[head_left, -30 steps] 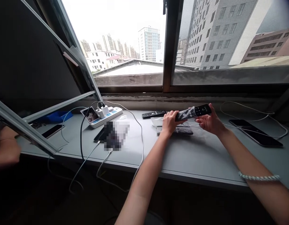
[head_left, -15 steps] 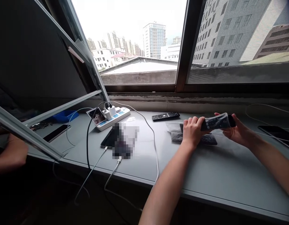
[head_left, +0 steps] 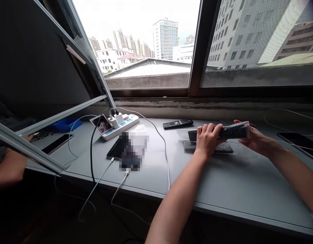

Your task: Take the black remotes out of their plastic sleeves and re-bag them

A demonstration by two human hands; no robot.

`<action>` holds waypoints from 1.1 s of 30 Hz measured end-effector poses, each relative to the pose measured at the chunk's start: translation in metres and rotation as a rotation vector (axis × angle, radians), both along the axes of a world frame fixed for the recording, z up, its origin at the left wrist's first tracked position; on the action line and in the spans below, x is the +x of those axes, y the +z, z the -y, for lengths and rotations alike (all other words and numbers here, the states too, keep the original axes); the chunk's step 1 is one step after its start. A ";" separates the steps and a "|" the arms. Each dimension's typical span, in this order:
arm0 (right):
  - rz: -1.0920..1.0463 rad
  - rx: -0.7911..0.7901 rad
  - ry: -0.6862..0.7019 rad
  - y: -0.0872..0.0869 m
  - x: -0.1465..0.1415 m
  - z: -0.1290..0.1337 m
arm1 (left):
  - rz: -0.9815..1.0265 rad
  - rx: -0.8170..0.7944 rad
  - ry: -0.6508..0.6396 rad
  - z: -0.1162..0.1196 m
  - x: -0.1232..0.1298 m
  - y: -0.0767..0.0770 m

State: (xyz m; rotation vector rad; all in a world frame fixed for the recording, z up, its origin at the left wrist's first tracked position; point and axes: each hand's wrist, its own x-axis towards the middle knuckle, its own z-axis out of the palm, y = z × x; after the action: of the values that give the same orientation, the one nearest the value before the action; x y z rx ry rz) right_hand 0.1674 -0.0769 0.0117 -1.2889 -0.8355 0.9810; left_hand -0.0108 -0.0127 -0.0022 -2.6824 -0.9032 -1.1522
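Note:
A black remote control [head_left: 232,131] in a clear plastic bag is held slightly above the desk, lying sideways between my two hands. My left hand [head_left: 206,137] is closed over its left part from above. My right hand [head_left: 256,139] is closed around the right end of the bag, with the thumb at the near side and some fingers hidden behind. Below them, a second dark item in a clear bag [head_left: 224,148] lies on the desk, partly covered by my left hand. Another black remote control [head_left: 178,124], unwrapped, rests further back to the left.
A power strip [head_left: 123,127] with chargers stands left of centre. Phones on cables, including one phone [head_left: 114,147], lie before it. A metal frame [head_left: 62,113] crosses the left side, with a blue tray [head_left: 65,124] and another person's arm [head_left: 13,166] beyond. Another phone [head_left: 296,141] lies far right.
The remote's black right end, which stuck out of the bag before, now sits inside it. My right hand has shifted slightly left along the bag. The view has moved a little.

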 end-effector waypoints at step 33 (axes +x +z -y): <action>0.051 0.081 0.052 0.017 -0.039 -0.006 | -0.054 -0.024 -0.002 -0.005 -0.002 0.019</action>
State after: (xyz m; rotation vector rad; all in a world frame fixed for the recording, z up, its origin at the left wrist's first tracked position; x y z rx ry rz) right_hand 0.1279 -0.0714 0.0285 -1.2322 -0.9430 0.9493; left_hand -0.0129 -0.0076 0.0165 -2.7201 -0.9120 -1.0705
